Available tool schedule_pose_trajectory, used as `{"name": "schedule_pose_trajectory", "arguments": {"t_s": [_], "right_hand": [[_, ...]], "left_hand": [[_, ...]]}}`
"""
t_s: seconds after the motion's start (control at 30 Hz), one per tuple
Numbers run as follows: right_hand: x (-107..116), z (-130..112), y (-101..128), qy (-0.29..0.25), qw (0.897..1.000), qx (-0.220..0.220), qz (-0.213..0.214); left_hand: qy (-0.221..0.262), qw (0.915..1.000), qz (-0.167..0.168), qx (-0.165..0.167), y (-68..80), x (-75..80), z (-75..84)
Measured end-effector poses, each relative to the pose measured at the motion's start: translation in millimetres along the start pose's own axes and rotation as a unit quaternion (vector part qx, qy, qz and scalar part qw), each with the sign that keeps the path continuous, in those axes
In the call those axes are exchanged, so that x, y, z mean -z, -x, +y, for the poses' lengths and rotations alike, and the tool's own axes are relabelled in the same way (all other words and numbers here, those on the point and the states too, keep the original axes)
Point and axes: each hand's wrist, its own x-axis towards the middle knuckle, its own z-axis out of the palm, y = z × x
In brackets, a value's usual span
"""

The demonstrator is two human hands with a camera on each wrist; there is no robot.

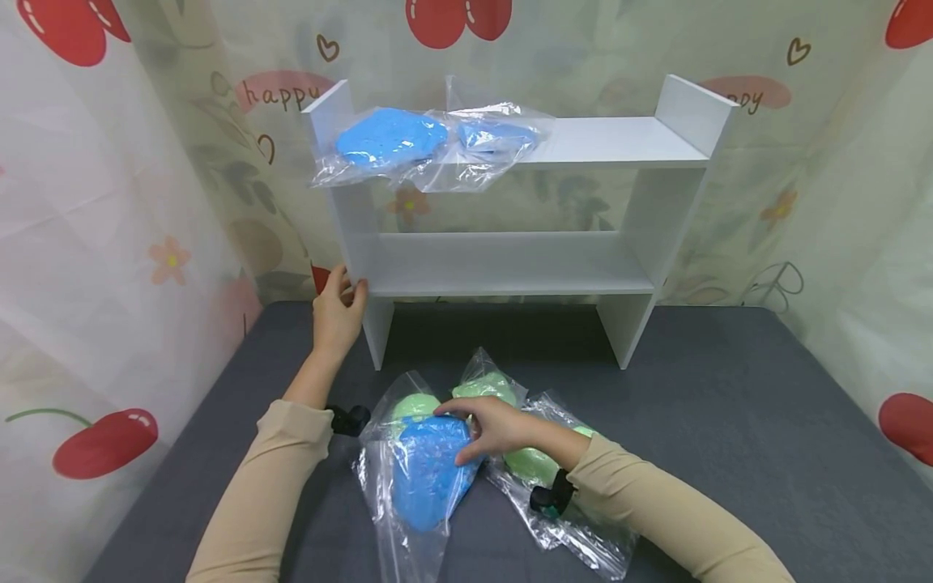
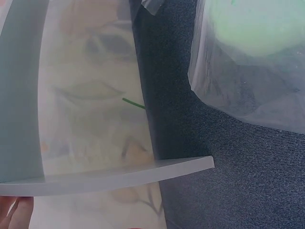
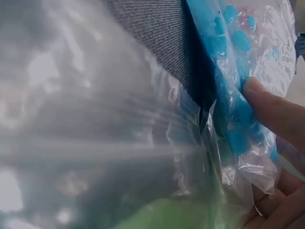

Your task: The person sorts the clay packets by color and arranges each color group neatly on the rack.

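My left hand (image 1: 338,316) grips the left side panel of a white two-tier shelf (image 1: 503,265); its fingertips show against the panel's outer face in the left wrist view. Lower down, my right hand (image 1: 496,425) pinches a clear plastic bag of blue clay-like material (image 1: 430,478). The right wrist view shows the thumb (image 3: 267,102) on the bag's near face and the other fingers behind it. This blue bag overlaps a bag with a pale green lump (image 1: 414,406).
Two bags with blue lumps (image 1: 394,136) lie on the upper tier at left, partly over its front edge. More bags with green lumps (image 1: 530,463) lie beside and beneath my right arm on the dark grey table (image 1: 729,421). A printed curtain (image 1: 109,243) surrounds the table.
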Motion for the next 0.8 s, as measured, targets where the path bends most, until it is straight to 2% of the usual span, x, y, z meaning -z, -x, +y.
{"name": "schedule_pose_trajectory", "arguments": {"t_s": [0.6,0.8], "right_hand": [[11.6,0.1,8.0,-0.024,0.998,0.064,-0.009],[16.8,0.0,11.4,-0.058,0.996,0.071,-0.019]], "left_hand": [[-0.001,0.9999,0.007,-0.007,0.7,0.1,0.6],[-0.002,1.0000,0.005,-0.007,0.5,0.1,0.5]]}}
